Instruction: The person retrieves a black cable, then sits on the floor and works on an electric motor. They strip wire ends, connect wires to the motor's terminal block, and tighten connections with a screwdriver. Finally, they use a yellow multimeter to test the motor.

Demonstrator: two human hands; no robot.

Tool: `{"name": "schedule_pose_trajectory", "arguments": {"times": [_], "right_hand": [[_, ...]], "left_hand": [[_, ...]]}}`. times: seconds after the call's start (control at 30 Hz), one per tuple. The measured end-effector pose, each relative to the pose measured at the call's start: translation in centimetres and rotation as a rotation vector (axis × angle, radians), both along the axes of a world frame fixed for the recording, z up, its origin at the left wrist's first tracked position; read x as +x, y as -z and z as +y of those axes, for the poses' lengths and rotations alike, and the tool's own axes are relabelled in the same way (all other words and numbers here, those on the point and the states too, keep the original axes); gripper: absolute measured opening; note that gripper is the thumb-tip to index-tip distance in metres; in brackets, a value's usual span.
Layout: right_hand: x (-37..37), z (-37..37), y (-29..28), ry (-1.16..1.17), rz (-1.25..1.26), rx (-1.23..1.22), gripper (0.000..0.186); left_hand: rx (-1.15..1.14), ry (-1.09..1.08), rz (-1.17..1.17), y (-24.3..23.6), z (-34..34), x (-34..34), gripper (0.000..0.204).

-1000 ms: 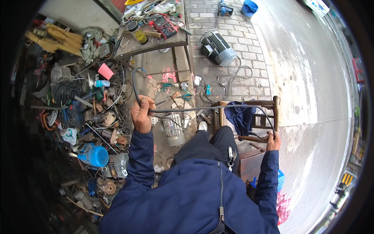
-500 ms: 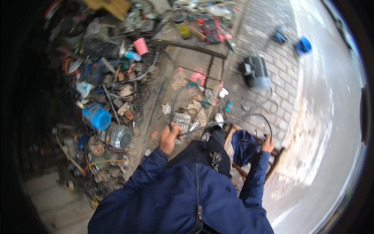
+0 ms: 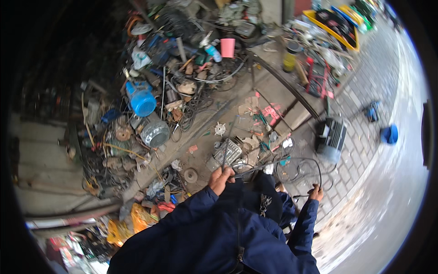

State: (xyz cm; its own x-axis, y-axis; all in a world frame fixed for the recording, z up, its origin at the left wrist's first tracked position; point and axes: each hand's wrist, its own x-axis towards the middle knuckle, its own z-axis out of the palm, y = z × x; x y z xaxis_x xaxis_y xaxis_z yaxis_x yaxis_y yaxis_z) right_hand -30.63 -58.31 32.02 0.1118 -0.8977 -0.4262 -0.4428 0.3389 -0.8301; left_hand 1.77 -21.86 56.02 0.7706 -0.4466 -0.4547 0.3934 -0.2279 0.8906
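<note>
A dark cable [image 3: 299, 159] runs in loose loops between my two hands in front of my body. My left hand [image 3: 222, 179] is closed around part of it, with one length rising from the fist. My right hand [image 3: 315, 192] grips the cable at the right, fingers pinched where the loop bends down. Beyond my left hand lies a finned metal housing [image 3: 229, 151] on the ground. A white fan wheel [image 3: 220, 129] sits further left of it.
Piled scrap at left includes a blue motor [image 3: 140, 99] and a silver motor [image 3: 155, 133]. A dark finned motor [image 3: 332, 137] stands on the paving at right, near a blue container [image 3: 389, 134]. A metal frame bar [image 3: 287, 84] crosses ahead. A yellow crate [image 3: 312, 17] is at far right.
My view has swung left, so the scene appears shifted right and turned. Both hands still hold the cable, and its loops now hang more bunched between them.
</note>
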Motion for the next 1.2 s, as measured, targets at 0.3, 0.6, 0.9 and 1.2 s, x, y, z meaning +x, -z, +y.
{"name": "schedule_pose_trajectory", "arguments": {"times": [0.3, 0.6, 0.9, 1.2], "right_hand": [[16.1, 1.3, 0.4, -0.675, -0.021, -0.192, 0.029], [28.6, 17.0, 5.9, -1.275, -0.326, -0.048, 0.045], [23.1, 20.6, 14.3, -1.542, -0.397, 0.061, 0.049], [13.9, 20.6, 17.2, -1.516, -0.253, 0.033, 0.030]], "left_hand": [[-0.146, -0.242, 0.180, 15.6, 2.1, -1.2, 0.033], [-0.264, -0.205, -0.073, 30.2, 3.7, -4.3, 0.034], [-0.149, -0.370, -0.512, 37.5, 3.1, -9.3, 0.029], [-0.126, -0.845, -0.581, 32.2, 10.2, -15.7, 0.031]]}}
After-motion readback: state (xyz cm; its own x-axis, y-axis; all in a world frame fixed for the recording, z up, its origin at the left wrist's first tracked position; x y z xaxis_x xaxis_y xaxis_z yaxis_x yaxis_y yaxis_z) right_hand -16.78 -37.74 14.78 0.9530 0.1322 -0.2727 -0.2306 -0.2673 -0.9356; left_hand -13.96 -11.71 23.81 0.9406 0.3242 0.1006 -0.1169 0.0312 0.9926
